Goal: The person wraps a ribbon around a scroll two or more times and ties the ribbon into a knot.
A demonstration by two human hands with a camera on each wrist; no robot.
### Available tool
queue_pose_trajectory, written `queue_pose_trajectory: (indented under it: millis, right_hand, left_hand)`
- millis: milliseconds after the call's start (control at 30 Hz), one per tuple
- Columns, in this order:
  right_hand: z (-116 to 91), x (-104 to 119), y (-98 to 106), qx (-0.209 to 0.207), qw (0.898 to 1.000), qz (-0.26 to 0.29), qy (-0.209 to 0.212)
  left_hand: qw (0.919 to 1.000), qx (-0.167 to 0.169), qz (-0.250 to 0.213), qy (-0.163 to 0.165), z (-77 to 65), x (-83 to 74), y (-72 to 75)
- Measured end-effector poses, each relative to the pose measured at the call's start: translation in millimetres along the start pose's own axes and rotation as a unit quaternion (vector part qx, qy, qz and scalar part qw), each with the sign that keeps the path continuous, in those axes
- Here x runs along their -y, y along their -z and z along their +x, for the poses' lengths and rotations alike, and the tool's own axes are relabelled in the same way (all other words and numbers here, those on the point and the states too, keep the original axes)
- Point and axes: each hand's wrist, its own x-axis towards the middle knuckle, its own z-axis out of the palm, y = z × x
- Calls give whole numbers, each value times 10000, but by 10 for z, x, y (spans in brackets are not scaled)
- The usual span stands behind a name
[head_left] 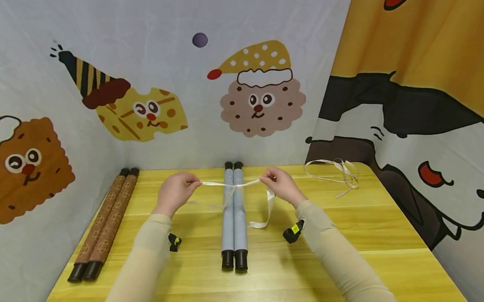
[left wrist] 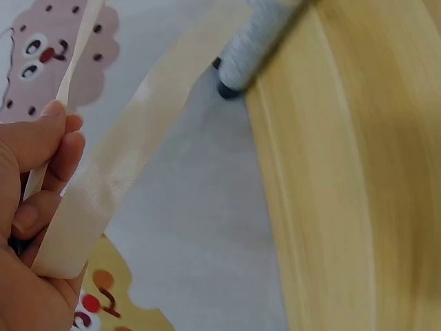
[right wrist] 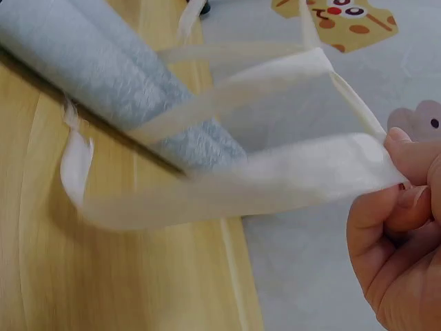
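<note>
Each of two small black devices, one by the left sleeve [head_left: 174,242] and one by the right sleeve [head_left: 293,232], bears a yellow label too small to read. The left hand [head_left: 176,190] pinches a narrow, folded strand of cream-white satin ribbon [right wrist: 275,186] between thumb and forefinger, its other fingers curled, with a wider length of the ribbon looping beside the palm. The right hand [head_left: 281,184] likewise pinches the ribbon between thumb and fingertips, the remaining fingers bent toward the palm, and a flat tail hangs down toward the table. Between the hands the ribbon stretches across the upper part of two grey-blue rolled scrolls [head_left: 239,216]; whether it is knotted there cannot be told. These scrolls lie side by side, dark knobs at their ends, on the middle of the wood-grain table [head_left: 201,294]. Two brown patterned scrolls [head_left: 116,216] lie together along the table's left side, and a thin loose ribbon [head_left: 349,176] lies tangled near the far right corner.
</note>
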Motion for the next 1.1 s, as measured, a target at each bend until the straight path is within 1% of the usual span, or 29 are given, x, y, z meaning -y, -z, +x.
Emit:
queue_pose_trajectory:
  millis: [133, 300, 367, 433, 533, 633, 767, 967, 1100]
  right_hand:
    - [-29, -100, 55, 9, 9999, -131, -5]
    - [-73, -245, 121, -39, 9994, -347, -52]
    - [-98, -314, 144, -36, 9989, -453, -118]
    - [-127, -385, 168, -46, 9982, -565, -216]
    - [-174, -497, 204, -26, 9967, -774, -259]
    - [-229, -605, 223, 80, 9946, -999, -280]
    - [-297, -707, 215, 288, 9915, -1239, -277]
    - [-366, -763, 193, 339, 9894, -1409, -134]
    - [-401, -788, 194, 414, 9878, -1496, -84]
  left_hand:
    - [9998, 117, 129, 83, -31, 138, 20]
    - [9993, 75, 281, 231, -74, 278, -6]
    - [9986, 79, 355, 386, -102, 333, -33]
    - [9970, 106, 439, 631, -132, 398, -69]
    - [9927, 181, 519, 1073, -178, 506, -109]
    - [9880, 268, 573, 1406, -225, 607, -131]
    - [9838, 402, 694, 1605, -290, 689, -150]
    - [9770, 685, 782, 1863, -387, 772, -227]
    - [9751, 754, 733, 1950, -420, 805, -287]
